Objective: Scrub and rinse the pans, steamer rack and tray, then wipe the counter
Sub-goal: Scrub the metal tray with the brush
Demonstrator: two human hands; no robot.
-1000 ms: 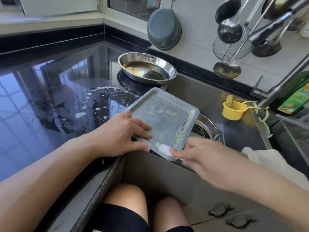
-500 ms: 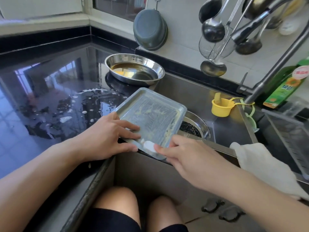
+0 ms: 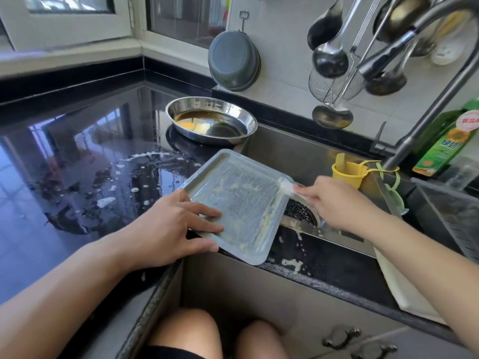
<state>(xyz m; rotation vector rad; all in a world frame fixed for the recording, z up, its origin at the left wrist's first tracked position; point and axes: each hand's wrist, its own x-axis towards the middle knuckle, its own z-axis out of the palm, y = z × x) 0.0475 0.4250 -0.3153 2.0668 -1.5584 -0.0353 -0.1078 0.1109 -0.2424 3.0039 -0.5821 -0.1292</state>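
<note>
Nearest, at 6 o'clock: bare knees (image 3: 189, 330) and a grey cabinet front (image 3: 259, 301); its handles (image 3: 339, 338) are cut off at the bottom edge.

Left hand (image 3: 171, 229) grips the tray (image 3: 241, 203) at its 9 o'clock edge, thumb curled under the near corner, fingers flat on the inner face. Tray tilted, hanging over the sink (image 3: 298, 154) edge, near corner over the black counter (image 3: 77, 177). Inside the tray: soapy film, scrape lines, yellowish crumbs gathered along the 3 o'clock rim.

Right hand (image 3: 334, 203) pinches a small whitish scrubber (image 3: 286, 187) against the tray's 2 o'clock corner. The scrubber is blurred; its kind cannot be told.

Just beyond the tray, the sink drain (image 3: 300, 211) is half hidden by the tray and hand. White foam splashes on the sink rim and on the counter at 9 o'clock.

A white cloth (image 3: 399, 286) lies over the counter edge at 4 o'clock, partly under the right forearm.

A yellow cup (image 3: 347, 172) hangs at the sink's far right; its contents are unclear.

At 12 o'clock a round steel pan (image 3: 211, 123) sits on the counter, holding brown liquid and a yellow patch.

The faucet (image 3: 427, 104) arches in from 2 o'clock. A green bottle (image 3: 445, 141) stands beside it, its label unreadable.

Against the far wall, a grey bowl (image 3: 233, 60) hangs from a hook; ladles (image 3: 330, 60) and a wire skimmer (image 3: 334, 84) hang there too, handles cut off at the top.
</note>
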